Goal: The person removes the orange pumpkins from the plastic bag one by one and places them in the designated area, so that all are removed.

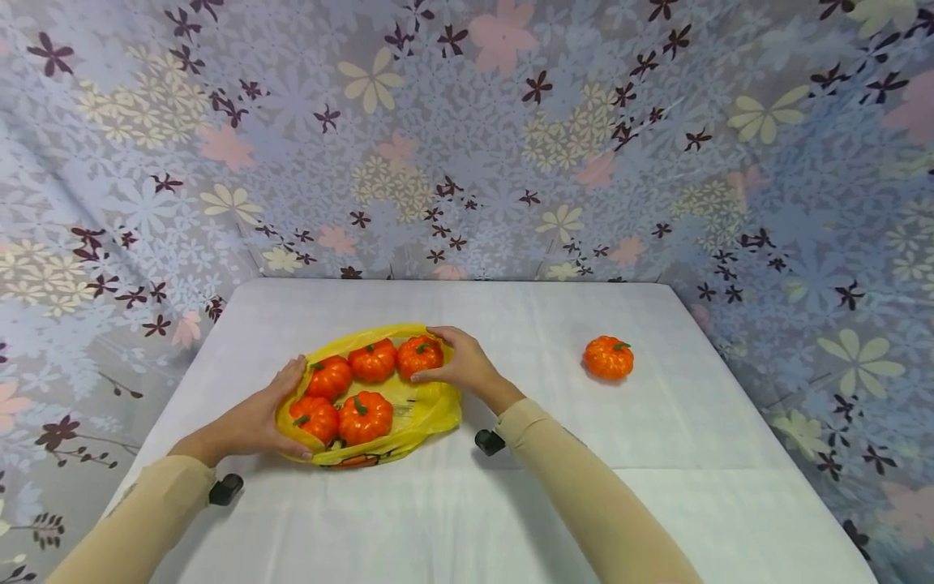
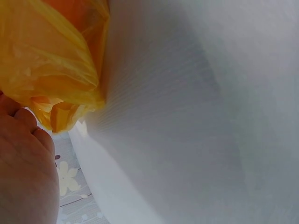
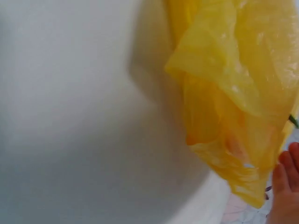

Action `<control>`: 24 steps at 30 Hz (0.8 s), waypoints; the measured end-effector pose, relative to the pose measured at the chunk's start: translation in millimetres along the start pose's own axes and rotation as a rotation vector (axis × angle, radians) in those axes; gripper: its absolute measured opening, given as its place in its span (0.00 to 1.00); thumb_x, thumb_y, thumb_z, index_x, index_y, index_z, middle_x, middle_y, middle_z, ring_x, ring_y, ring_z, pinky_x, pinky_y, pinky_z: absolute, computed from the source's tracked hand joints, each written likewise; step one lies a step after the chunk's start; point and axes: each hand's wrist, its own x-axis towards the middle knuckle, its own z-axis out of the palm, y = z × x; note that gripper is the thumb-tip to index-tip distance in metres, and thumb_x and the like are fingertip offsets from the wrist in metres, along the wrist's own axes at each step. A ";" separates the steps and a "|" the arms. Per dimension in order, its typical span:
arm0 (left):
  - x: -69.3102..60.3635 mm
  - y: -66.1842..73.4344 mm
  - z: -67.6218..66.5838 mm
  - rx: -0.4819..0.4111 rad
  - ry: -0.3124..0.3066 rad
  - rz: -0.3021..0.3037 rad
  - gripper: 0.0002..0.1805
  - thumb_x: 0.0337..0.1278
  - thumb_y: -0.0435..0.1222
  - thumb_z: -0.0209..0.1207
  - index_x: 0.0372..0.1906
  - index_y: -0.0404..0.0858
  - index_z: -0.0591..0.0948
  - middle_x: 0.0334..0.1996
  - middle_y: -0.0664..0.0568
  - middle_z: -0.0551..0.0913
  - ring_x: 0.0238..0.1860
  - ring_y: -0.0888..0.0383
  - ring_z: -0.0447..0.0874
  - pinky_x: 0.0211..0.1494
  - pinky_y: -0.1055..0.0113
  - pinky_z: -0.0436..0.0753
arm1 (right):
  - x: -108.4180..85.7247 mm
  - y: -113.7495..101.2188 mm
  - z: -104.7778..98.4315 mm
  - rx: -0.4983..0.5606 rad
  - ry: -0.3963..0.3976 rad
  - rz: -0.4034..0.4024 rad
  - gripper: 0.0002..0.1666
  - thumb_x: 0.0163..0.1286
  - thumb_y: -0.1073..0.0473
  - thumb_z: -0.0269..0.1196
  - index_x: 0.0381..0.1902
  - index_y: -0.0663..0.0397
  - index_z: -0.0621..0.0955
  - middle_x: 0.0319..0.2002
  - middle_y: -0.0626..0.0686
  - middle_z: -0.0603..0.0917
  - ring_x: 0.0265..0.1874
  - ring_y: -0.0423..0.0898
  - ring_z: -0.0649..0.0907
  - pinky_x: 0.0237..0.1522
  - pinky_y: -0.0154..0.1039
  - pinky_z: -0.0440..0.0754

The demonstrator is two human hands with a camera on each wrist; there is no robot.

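A yellow plastic bag [image 1: 430, 412] lies wide-mouthed on the table, with several small orange pumpkins [image 1: 366, 417] with green stems inside it. My left hand [image 1: 255, 418] holds the bag's left side, fingers toward the back and thumb at the front rim. At the right rim, my right hand [image 1: 467, 369] grips the bag, its thumb beside the rightmost pumpkin [image 1: 420, 357] and its fingers toward the back edge. Both wrist views show crumpled yellow plastic close to the fingers; the fingertips are partly hidden. Apart from the bag, a single pumpkin [image 1: 609, 358] sits to the right.
A white cloth covers the table [image 1: 540, 324]. Behind and beside it hangs a floral curtain [image 1: 467, 162]. A small black device [image 1: 226, 489] is at the left wrist and another black device [image 1: 489, 442] at the right wrist.
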 end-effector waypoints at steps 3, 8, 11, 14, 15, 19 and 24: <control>0.4 0.8 0.0 -0.005 -0.001 0.003 0.78 0.32 0.56 0.81 0.81 0.38 0.39 0.80 0.37 0.36 0.78 0.35 0.34 0.73 0.31 0.45 | 1.1 4.2 2.0 -0.012 0.026 0.010 0.51 0.49 0.47 0.82 0.70 0.53 0.74 0.69 0.54 0.74 0.67 0.54 0.72 0.69 0.51 0.69; -0.1 1.3 0.7 -0.005 -0.001 -0.008 0.77 0.33 0.55 0.80 0.81 0.38 0.40 0.80 0.37 0.37 0.78 0.34 0.34 0.72 0.31 0.46 | 3.6 11.2 5.7 -0.018 0.022 0.017 0.53 0.49 0.47 0.82 0.71 0.54 0.73 0.69 0.53 0.73 0.68 0.53 0.72 0.69 0.48 0.69; -0.7 0.6 1.6 -0.008 0.001 -0.007 0.77 0.33 0.55 0.81 0.81 0.38 0.40 0.80 0.37 0.36 0.78 0.34 0.34 0.72 0.31 0.46 | 5.6 14.4 8.6 -0.013 0.013 0.024 0.54 0.50 0.48 0.82 0.71 0.54 0.72 0.70 0.54 0.73 0.68 0.53 0.72 0.69 0.47 0.69; -1.2 0.0 3.0 -0.014 0.002 -0.006 0.78 0.33 0.55 0.81 0.81 0.37 0.40 0.80 0.37 0.36 0.78 0.34 0.34 0.72 0.31 0.46 | 7.2 15.1 12.3 -0.018 -0.002 0.038 0.54 0.50 0.49 0.82 0.72 0.56 0.71 0.70 0.55 0.72 0.68 0.54 0.72 0.70 0.47 0.68; -1.3 0.1 3.5 -0.017 0.002 -0.007 0.78 0.33 0.55 0.81 0.81 0.37 0.40 0.80 0.37 0.36 0.78 0.34 0.34 0.72 0.31 0.46 | 7.6 15.0 13.5 -0.032 -0.011 0.040 0.55 0.50 0.49 0.82 0.72 0.56 0.71 0.70 0.56 0.72 0.68 0.54 0.72 0.70 0.47 0.68; -1.4 0.5 3.9 -0.015 -0.001 -0.015 0.77 0.33 0.55 0.81 0.81 0.38 0.40 0.80 0.37 0.36 0.78 0.35 0.34 0.72 0.31 0.46 | 8.3 13.1 16.6 -0.084 -0.051 0.055 0.57 0.49 0.46 0.82 0.73 0.57 0.69 0.70 0.58 0.71 0.69 0.55 0.70 0.71 0.49 0.66; -1.4 1.7 1.8 -0.007 0.001 -0.017 0.77 0.33 0.55 0.80 0.81 0.38 0.40 0.80 0.37 0.37 0.78 0.35 0.34 0.72 0.31 0.46 | 8.6 11.4 17.3 -0.108 -0.068 0.073 0.58 0.48 0.45 0.82 0.74 0.54 0.69 0.71 0.57 0.71 0.69 0.55 0.70 0.71 0.50 0.66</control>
